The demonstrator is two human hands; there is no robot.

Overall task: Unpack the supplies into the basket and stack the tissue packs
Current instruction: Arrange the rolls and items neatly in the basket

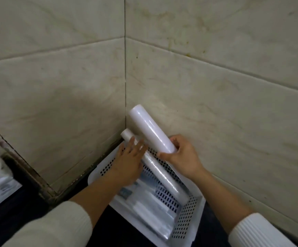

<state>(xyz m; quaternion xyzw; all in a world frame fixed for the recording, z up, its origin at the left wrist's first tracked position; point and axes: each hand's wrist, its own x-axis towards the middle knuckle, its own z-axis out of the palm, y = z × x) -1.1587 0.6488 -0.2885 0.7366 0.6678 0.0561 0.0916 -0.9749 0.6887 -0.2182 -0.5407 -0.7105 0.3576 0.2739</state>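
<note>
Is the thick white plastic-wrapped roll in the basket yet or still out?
Out. The right hand holds the thick white plastic-wrapped roll by its lower end, raised above the white perforated plastic basket.

The single head-worn camera looks forward and steeply down from close range into a tiled wall corner (125, 97), framing the basket (189, 213) and both forearms entering from the lower edge (no second view available).

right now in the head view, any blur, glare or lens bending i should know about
Head view: the left hand is smeared by motion blur, while the right hand reads sharper; a glare streak runs along the thick roll; the wall tile seams bow from the wide-angle lens; the counter beneath the basket is dark, and a soft shadow falls on the left wall.
</note>
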